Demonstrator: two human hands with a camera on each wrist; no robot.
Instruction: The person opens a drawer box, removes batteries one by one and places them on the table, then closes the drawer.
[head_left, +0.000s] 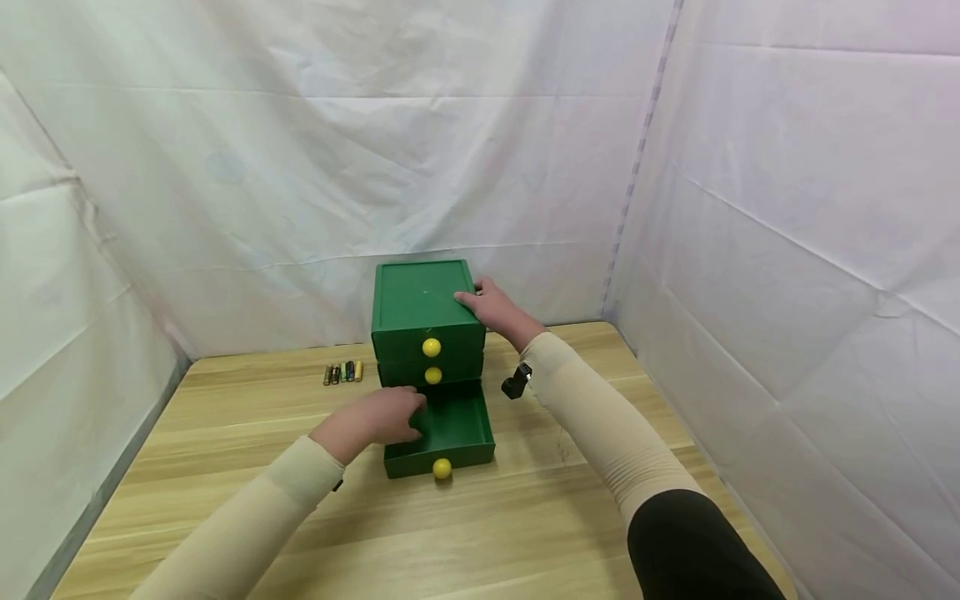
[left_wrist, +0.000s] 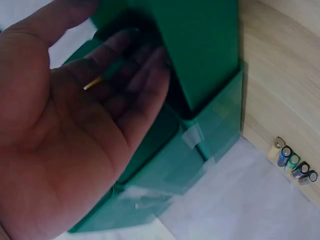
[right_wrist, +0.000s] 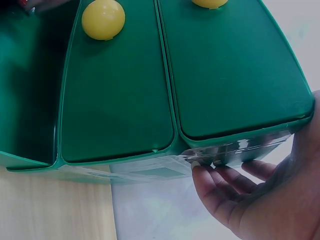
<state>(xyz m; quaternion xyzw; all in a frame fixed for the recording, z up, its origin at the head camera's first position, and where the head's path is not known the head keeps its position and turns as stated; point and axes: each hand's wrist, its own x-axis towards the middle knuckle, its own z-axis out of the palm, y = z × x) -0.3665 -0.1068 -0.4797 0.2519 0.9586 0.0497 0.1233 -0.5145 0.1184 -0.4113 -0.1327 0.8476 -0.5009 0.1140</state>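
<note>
A green drawer cabinet (head_left: 424, 296) with yellow round knobs stands at the back of the table. Its bottom drawer (head_left: 441, 457) is pulled out, while the two drawers above it are closed. My left hand (head_left: 382, 414) reaches over the left side of the pulled-out drawer, fingers loosely bent and nothing visibly held. In the left wrist view its palm (left_wrist: 65, 140) shows, and the fingertips are in shadow. My right hand (head_left: 500, 312) grips the cabinet's upper right edge, thumb on top. The right wrist view shows its fingers (right_wrist: 220, 187) against the taped side.
Several batteries (head_left: 343, 372) stand in a row on the wooden table (head_left: 247, 417), left of the cabinet. White cloth (head_left: 337, 167) hangs behind and on both sides. A small black device (head_left: 516, 382) is strapped to the right wrist.
</note>
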